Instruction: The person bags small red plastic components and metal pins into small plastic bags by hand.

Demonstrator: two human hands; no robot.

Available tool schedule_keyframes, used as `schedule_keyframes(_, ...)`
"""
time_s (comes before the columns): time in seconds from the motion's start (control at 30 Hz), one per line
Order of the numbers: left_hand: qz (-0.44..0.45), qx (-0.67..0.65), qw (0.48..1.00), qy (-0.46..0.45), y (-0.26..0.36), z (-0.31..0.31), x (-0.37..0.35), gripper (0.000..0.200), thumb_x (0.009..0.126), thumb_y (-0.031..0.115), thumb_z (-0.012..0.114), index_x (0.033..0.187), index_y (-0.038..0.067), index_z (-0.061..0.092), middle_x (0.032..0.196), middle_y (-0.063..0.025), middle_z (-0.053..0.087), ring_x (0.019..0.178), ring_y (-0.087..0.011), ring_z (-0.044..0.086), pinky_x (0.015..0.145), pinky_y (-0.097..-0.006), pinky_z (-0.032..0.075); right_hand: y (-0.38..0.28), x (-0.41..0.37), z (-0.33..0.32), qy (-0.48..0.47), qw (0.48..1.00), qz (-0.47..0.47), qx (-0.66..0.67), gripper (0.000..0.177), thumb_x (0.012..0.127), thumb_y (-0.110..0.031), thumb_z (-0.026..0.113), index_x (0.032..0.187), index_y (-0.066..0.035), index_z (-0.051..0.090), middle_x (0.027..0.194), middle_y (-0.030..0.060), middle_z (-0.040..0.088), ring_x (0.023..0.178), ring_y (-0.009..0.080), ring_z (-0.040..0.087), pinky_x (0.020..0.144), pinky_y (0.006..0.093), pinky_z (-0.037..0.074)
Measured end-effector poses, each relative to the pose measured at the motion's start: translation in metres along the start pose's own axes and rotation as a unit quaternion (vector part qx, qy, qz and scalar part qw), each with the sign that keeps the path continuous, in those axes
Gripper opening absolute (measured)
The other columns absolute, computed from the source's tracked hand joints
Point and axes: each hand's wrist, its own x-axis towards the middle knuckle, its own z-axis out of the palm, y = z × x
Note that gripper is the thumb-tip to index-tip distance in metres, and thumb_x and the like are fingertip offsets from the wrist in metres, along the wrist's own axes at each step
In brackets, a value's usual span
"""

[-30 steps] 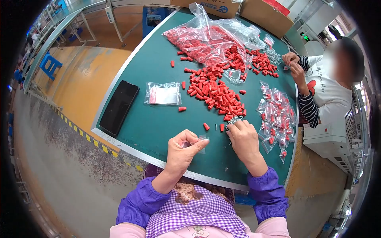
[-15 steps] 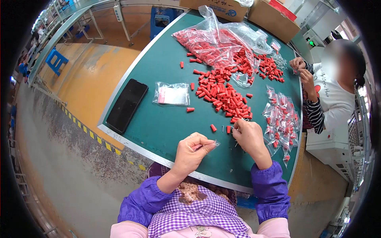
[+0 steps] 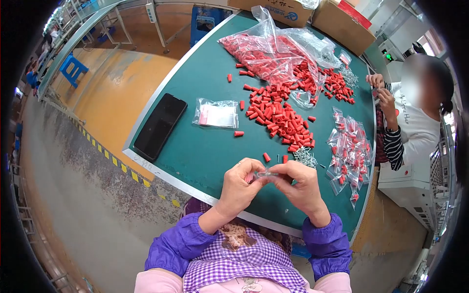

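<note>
My left hand point(image 3: 238, 184) pinches a small clear plastic bag point(image 3: 264, 174) above the near part of the table. Opposite it, my right hand point(image 3: 299, 184) has thumb and forefinger closed at the bag's edge, so both hands meet on it. What the bag contains is hard to make out. Just beyond my fingers lie a loose red cap point(image 3: 266, 157) and a pile of small silver screws point(image 3: 305, 157). A large heap of red caps point(image 3: 281, 117) spreads behind them. Filled small bags point(image 3: 348, 151) lie in a pile to the right.
A black phone point(image 3: 160, 127) and a stack of flat clear bags point(image 3: 216, 114) lie on the left of the green table point(image 3: 195, 166). A large bag of red caps point(image 3: 259, 56) and cardboard boxes point(image 3: 342, 24) stand at the back. Another person point(image 3: 415, 112) works at the right edge.
My right hand has moved left from the screw pile to the small bag in my left hand. The screws it covered now show. The view has shifted slightly.
</note>
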Motion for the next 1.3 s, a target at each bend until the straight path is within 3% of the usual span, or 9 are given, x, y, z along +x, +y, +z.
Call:
schedule_keyframes(0.1, 0.002, 0.000, 1.000, 0.007, -0.003, -0.002, 0.000, 0.022, 0.071, 0.005, 0.077, 0.083, 0.002, 0.059, 0.077, -0.0020, 0.056, 0.061, -0.0080, 0.043, 0.055, -0.0240, 0.039, 0.000, 0.003, -0.005, -0.031, 0.999, -0.006, -0.028, 0.017, 0.076, -0.005, 0.072, 0.092, -0.002, 0.066, 0.070, 0.0047, 0.058, 0.060, 0.0113, 0.055, 0.054, 0.0243, 0.045)
schedule_keyframes(0.2, -0.013, 0.010, 1.000, -0.014, -0.001, -0.007, -0.001, 0.021, 0.073, 0.001, 0.074, 0.086, 0.000, 0.058, 0.086, -0.0046, 0.057, 0.071, -0.0088, 0.050, 0.062, -0.0230, 0.044, 0.022, 0.001, -0.004, 0.096, 0.989, 0.105, 0.027, 0.019, 0.077, -0.008, 0.072, 0.094, -0.003, 0.065, 0.073, 0.0079, 0.059, 0.061, 0.0166, 0.058, 0.056, 0.0278, 0.046)
schedule_keyframes(0.27, -0.024, 0.027, 0.999, -0.039, -0.002, -0.007, 0.000, 0.020, 0.075, -0.004, 0.072, 0.090, -0.002, 0.058, 0.094, -0.0070, 0.059, 0.081, -0.0092, 0.058, 0.070, -0.0220, 0.050, 0.028, 0.002, 0.000, 0.076, 0.978, 0.086, -0.172, 0.020, 0.078, -0.012, 0.070, 0.095, -0.004, 0.063, 0.080, 0.0113, 0.060, 0.064, 0.0243, 0.061, 0.058, 0.0334, 0.049)
schedule_keyframes(0.37, 0.019, 0.007, 1.000, 0.010, -0.005, -0.004, 0.001, 0.025, 0.070, 0.007, 0.078, 0.085, 0.002, 0.059, 0.077, -0.0029, 0.056, 0.058, -0.0096, 0.043, 0.053, -0.0246, 0.039, 0.041, -0.003, 0.012, 0.055, 0.949, 0.073, -0.301, 0.019, 0.078, -0.014, 0.068, 0.093, -0.004, 0.061, 0.086, 0.0136, 0.061, 0.069, 0.0319, 0.062, 0.061, 0.0399, 0.050)
schedule_keyframes(0.47, 0.008, 0.054, 0.998, -0.028, 0.005, -0.011, 0.001, 0.022, 0.075, -0.004, 0.073, 0.090, -0.002, 0.058, 0.094, -0.0068, 0.059, 0.081, -0.0088, 0.057, 0.068, -0.0217, 0.050, 0.040, 0.001, 0.015, 0.040, 0.928, 0.091, -0.359, 0.018, 0.077, -0.011, 0.068, 0.091, -0.004, 0.060, 0.086, 0.0138, 0.060, 0.071, 0.0315, 0.062, 0.061, 0.0414, 0.050)
schedule_keyframes(0.63, 0.012, 0.045, 0.999, 0.001, 0.002, -0.015, 0.001, 0.022, 0.074, -0.003, 0.074, 0.089, -0.001, 0.058, 0.091, -0.0059, 0.059, 0.079, -0.0077, 0.056, 0.064, -0.0213, 0.049, 0.017, 0.017, 0.015, 0.069, 0.983, 0.056, -0.161, 0.015, 0.078, -0.009, 0.066, 0.089, -0.004, 0.058, 0.086, 0.0133, 0.060, 0.071, 0.0327, 0.062, 0.061, 0.0401, 0.050)
schedule_keyframes(0.93, 0.053, 0.122, 0.991, 0.020, 0.007, -0.020, 0.006, 0.024, 0.072, 0.000, 0.077, 0.087, 0.001, 0.058, 0.089, -0.0062, 0.059, 0.074, -0.0087, 0.055, 0.059, -0.0218, 0.046, 0.038, 0.018, 0.038, 0.033, 0.960, -0.042, -0.274, 0.013, 0.078, -0.006, 0.065, 0.090, -0.003, 0.061, 0.082, 0.0118, 0.060, 0.066, 0.0288, 0.062, 0.059, 0.0357, 0.050)
schedule_keyframes(1.07, 0.068, 0.107, 0.990, 0.053, 0.006, -0.019, 0.007, 0.024, 0.070, 0.008, 0.077, 0.085, 0.003, 0.059, 0.080, -0.0068, 0.057, 0.060, -0.0166, 0.050, 0.056, -0.0288, 0.043, 0.009, 0.022, 0.018, 0.072, 0.992, 0.084, 0.065, 0.015, 0.080, -0.003, 0.068, 0.094, 0.000, 0.065, 0.081, 0.0023, 0.065, 0.063, 0.0053, 0.059, 0.053, 0.0208, 0.046)
schedule_keyframes(1.3, 0.098, 0.146, 0.983, 0.049, 0.014, -0.014, 0.011, 0.025, 0.070, 0.010, 0.077, 0.086, 0.003, 0.059, 0.082, -0.0090, 0.059, 0.067, -0.0222, 0.057, 0.060, -0.0312, 0.047, -0.009, 0.019, 0.018, 0.027, 0.978, 0.118, 0.171, 0.013, 0.084, 0.001, 0.064, 0.097, 0.003, 0.064, 0.091, 0.0048, 0.063, 0.070, 0.0074, 0.059, 0.058, 0.0186, 0.046)
